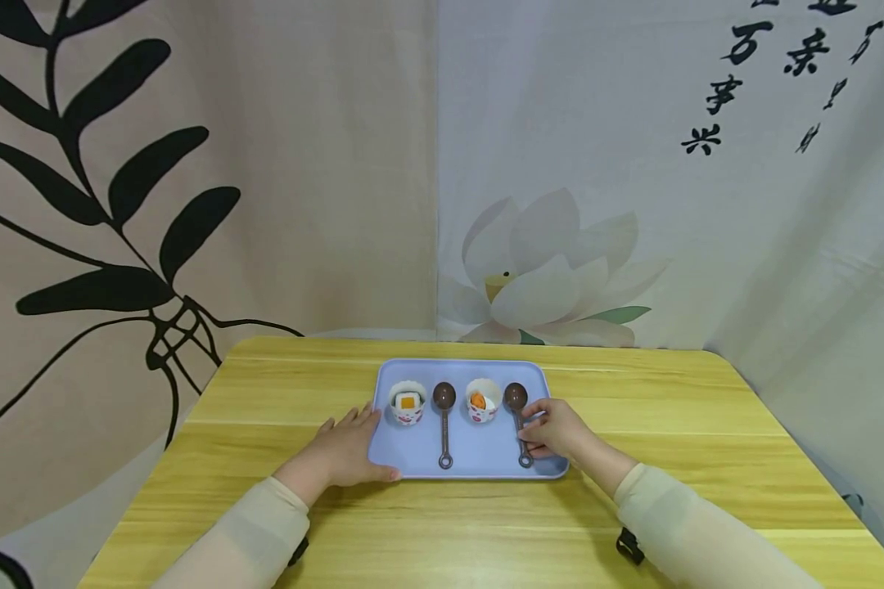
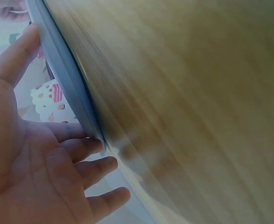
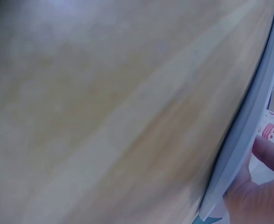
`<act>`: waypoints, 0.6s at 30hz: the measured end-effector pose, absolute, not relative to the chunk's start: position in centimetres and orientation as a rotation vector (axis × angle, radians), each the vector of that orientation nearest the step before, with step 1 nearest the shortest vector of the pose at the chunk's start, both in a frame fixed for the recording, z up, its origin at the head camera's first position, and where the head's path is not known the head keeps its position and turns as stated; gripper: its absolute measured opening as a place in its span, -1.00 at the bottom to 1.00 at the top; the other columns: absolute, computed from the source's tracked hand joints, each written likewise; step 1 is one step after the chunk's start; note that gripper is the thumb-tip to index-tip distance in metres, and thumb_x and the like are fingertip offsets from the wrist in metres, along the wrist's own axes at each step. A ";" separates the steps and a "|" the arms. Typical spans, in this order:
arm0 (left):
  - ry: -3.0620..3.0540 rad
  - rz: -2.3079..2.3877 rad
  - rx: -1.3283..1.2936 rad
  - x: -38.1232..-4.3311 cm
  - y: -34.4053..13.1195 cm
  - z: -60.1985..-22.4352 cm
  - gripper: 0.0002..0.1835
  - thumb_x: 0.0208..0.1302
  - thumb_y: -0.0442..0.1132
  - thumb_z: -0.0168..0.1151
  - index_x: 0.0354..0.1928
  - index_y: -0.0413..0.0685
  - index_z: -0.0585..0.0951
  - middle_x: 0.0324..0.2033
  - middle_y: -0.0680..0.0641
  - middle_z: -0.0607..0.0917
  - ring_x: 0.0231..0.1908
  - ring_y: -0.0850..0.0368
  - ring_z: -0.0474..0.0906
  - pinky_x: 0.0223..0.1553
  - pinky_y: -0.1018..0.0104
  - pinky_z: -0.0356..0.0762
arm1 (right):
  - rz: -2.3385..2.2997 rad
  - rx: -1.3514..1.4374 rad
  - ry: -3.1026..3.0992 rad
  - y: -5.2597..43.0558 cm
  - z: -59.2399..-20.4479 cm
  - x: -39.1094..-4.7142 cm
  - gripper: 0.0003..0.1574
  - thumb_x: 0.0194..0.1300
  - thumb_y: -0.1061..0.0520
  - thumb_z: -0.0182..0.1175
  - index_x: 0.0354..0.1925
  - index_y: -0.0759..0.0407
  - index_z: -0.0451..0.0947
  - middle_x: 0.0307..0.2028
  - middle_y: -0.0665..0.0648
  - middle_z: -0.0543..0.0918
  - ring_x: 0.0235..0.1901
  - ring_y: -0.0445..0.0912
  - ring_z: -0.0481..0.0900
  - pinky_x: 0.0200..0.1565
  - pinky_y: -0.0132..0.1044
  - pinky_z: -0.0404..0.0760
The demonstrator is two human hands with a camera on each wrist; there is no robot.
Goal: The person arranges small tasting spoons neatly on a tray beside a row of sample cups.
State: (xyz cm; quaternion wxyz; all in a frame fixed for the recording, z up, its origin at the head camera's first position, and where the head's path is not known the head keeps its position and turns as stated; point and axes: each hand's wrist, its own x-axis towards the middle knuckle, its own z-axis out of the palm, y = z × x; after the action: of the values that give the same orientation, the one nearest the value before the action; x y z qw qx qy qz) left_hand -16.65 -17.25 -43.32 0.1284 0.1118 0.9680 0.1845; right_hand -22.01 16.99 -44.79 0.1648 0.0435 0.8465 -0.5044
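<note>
A light blue tray (image 1: 412, 458) lies on the table. My left hand (image 1: 346, 451) rests along its left edge, fingers fairly straight and thumb at the front rim; in the left wrist view the fingers (image 2: 96, 170) are spread beside the rim. At the tray's right side my right hand (image 1: 561, 429) has its fingers curled at the handle of a brown spoon (image 1: 516, 397). A second brown spoon (image 1: 444, 396) lies mid-tray, its ring end toward me. Between and beside the spoons stand two patterned paper cups, the left cup (image 1: 407, 415) and the right cup (image 1: 483, 412).
The left cup holds a white piece with an orange square (image 1: 408, 401); in the right one is an orange piece (image 1: 478, 400) with something white. Beneath the tray is a wooden table (image 1: 670, 409). A printed curtain (image 1: 339, 204) hangs behind it.
</note>
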 end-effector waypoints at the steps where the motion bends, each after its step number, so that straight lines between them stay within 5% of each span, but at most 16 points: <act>1: 2.815 0.537 0.325 -16.7 -17.2 -43.3 0.22 0.00 0.33 0.46 0.47 -0.40 0.20 0.49 -0.37 0.15 0.46 -0.42 0.03 0.39 -0.42 -0.10 | -1.433 0.122 2.415 17.0 -44.8 -22.0 -0.66 0.23 0.44 0.30 -0.02 0.40 0.50 -0.41 0.21 0.63 -0.54 -0.08 0.62 -0.46 -0.20 0.73; 18: 2.818 0.531 0.319 -16.7 -17.3 -43.4 0.22 0.00 0.33 0.46 0.47 -0.41 0.20 0.48 -0.37 0.17 0.45 -0.42 0.05 0.38 -0.42 -0.08 | -1.434 0.128 2.422 17.0 -44.8 -22.0 -0.66 0.23 0.45 0.31 -0.03 0.43 0.49 -0.45 0.21 0.64 -0.56 -0.09 0.63 -0.47 -0.19 0.73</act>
State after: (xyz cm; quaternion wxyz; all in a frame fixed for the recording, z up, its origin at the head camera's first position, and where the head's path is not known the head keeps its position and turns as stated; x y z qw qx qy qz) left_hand -16.72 -17.25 -43.45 0.1278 0.1097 0.9687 0.1825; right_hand -21.96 17.01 -44.83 0.1616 0.0449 0.8483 -0.5022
